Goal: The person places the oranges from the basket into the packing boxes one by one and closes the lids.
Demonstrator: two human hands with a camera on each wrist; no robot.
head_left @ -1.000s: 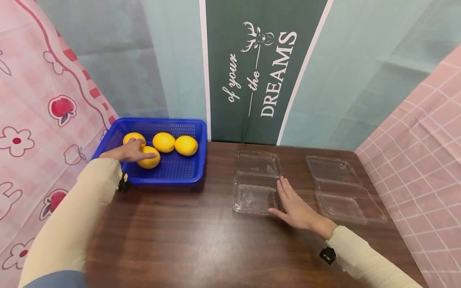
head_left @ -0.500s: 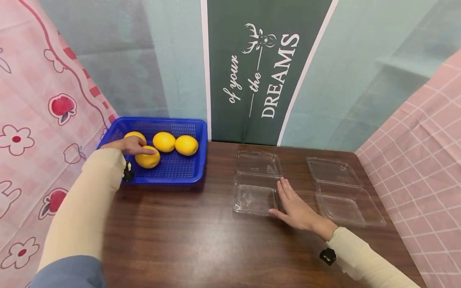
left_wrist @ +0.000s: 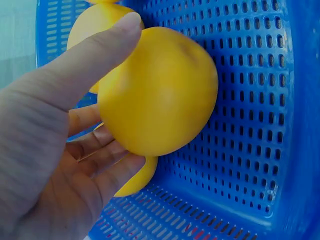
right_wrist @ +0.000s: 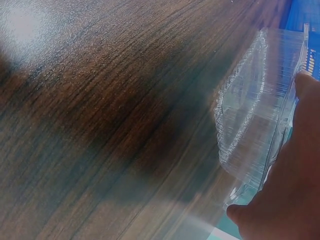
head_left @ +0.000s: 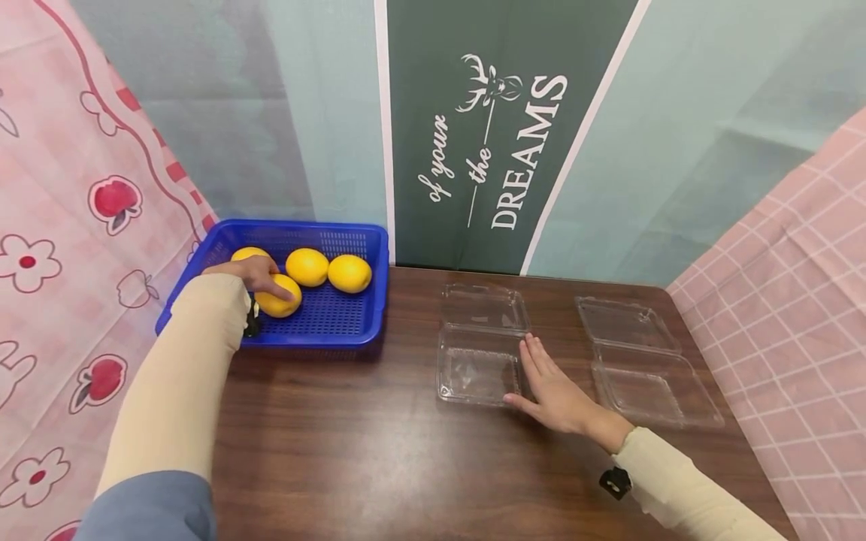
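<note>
A: What does the left hand [head_left: 252,272] hold?

B: It grips a round yellow citrus fruit [head_left: 280,296], thumb [left_wrist: 95,55] curled over the top and fingers [left_wrist: 107,172] cupped beneath. The fruit sits inside the blue perforated plastic basket [head_left: 341,324], toward its near left part, and the wrist view shows it close against the basket's mesh wall.

A: What else lies in the basket?

B: Three more yellow fruits along its far side: one [head_left: 246,254] partly hidden behind the hand, a middle one [head_left: 307,267], and a right one [head_left: 349,273]. The middle and right fruits touch or nearly touch each other. The basket stands at the far left corner of the dark brown wood-grain surface [head_left: 352,443], against the backdrop.

A: And the right hand [head_left: 555,387]?

B: It lies flat, fingers straight and together, holding nothing. Its thumb side rests against the right edge of a clear plastic hinged clamshell box [head_left: 473,368], which lies opened out near the middle of the surface, lid toward the far edge. The right wrist view shows a fingertip [right_wrist: 306,85] against the clear rim [right_wrist: 260,115].

A: Anything further right?

B: A second clear clamshell box [head_left: 643,361], also open, near the right edge of the surface, apart from the hand. Behind stands a green banner reading "of your the DREAMS" [head_left: 494,150]; pink patterned cloths [head_left: 61,225] hang at both sides.
</note>
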